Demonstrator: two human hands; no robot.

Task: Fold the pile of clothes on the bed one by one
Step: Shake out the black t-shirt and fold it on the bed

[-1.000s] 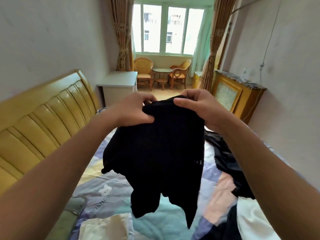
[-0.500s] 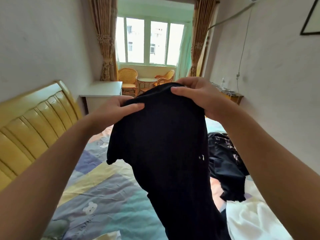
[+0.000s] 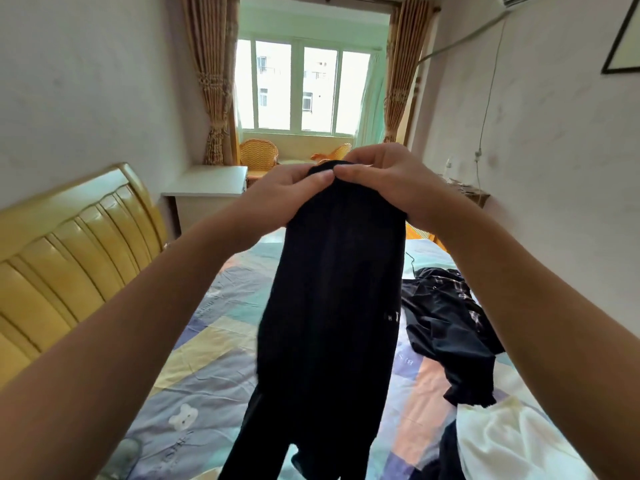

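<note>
We hold a black garment (image 3: 332, 306) up over the bed (image 3: 214, 358).

Our left hand (image 3: 280, 195) and right hand (image 3: 388, 181) meet at its top edge, fingers pinching the cloth, thumbs touching; it hangs above the bed, with a dark crumpled garment (image 3: 446, 327) and a white garment (image 3: 509, 445) lying on the bed to its right.
</note>
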